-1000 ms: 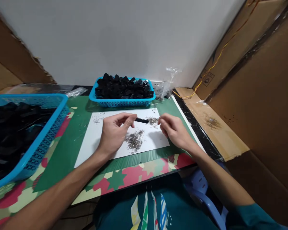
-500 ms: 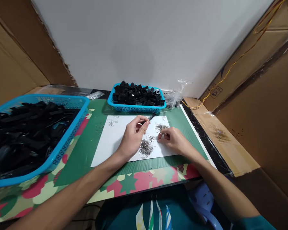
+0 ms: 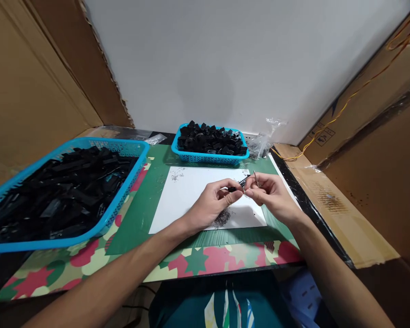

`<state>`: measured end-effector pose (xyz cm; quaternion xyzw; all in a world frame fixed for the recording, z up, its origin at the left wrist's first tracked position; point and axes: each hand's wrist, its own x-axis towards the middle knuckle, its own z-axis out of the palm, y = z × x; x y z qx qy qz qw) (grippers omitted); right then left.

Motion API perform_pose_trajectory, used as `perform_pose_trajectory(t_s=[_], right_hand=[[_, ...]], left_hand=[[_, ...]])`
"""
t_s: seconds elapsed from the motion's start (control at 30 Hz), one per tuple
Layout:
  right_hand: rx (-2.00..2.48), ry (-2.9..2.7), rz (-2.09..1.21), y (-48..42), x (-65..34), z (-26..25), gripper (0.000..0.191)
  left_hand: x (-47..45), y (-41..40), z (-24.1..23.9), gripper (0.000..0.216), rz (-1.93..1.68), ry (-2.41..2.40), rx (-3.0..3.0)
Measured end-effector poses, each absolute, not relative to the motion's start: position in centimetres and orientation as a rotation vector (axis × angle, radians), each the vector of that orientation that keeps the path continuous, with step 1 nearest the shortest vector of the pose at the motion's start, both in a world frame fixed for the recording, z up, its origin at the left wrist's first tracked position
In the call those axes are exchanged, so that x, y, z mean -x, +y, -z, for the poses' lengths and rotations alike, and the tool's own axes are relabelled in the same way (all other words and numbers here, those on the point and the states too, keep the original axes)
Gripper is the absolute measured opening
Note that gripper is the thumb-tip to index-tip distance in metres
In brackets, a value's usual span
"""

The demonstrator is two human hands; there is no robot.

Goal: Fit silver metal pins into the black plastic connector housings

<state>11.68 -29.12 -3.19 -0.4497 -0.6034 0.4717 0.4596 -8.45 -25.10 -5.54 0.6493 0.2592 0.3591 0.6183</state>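
My left hand (image 3: 216,202) is closed, its thumb and fingers pinching a slim black plastic piece (image 3: 242,183). Touching the near end of that piece are the fingertips of my right hand (image 3: 273,195). A thin metal tool (image 3: 256,178), too small to name surely, sticks up between the right fingers; any tiny part at the fingertips is hidden. Below the left hand, a pile of tiny bent metal bits (image 3: 222,218) lies on a white sheet (image 3: 177,205). A few more metal bits (image 3: 175,176) are scattered at the sheet's far left corner.
A large blue basket (image 3: 99,230) of long black pieces stands at left. Behind the sheet is a smaller blue basket (image 3: 212,159) of short black pieces. Clear plastic bags (image 3: 261,145) lie beside it. Cardboard walls (image 3: 379,150) rise on both sides.
My right hand has left the metal bits and come up to the black piece in my left hand. The view has shifted, so the scene sits further right.
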Motion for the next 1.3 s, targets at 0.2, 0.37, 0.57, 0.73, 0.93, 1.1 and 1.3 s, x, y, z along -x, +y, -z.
perform_pose_trajectory(t_s=[0.2,0.37,0.57,0.73,0.93,1.1,1.3], right_hand=[[1.115,-1.533,-1.137,-29.0,-10.6,2.7,0.038],[1.184,-1.548,-0.981,-28.9,-10.7,3.0,0.038],[1.149,-1.726,-0.898,-27.7,-11.1,3.0,0.035],[1.143,-1.792,-0.821,-26.8,-11.6,3.0,0.038],[1.059,-1.817,-0.742,-26.8,-12.1,3.5,0.028],[1.016,-1.772,-0.554,-27.5,-11.9,4.6,0.021],[1.027,-1.738,-0.483,-28.0,-11.7,5.5,0.019]], left_hand=[[8.7,-25.4,5.2,0.045,-0.865,0.561,-1.450],[8.7,-25.1,5.5,0.042,-0.927,0.581,-1.438],[8.9,-24.9,5.8,0.038,-1.010,0.643,-1.548],[8.9,-25.0,6.1,0.030,-1.062,0.739,-1.704],[8.8,-25.4,5.7,0.024,-1.023,0.811,-1.848],[8.7,-25.1,5.8,0.024,-1.023,0.856,-1.871],[8.7,-25.1,5.8,0.030,-1.019,0.870,-1.862]])
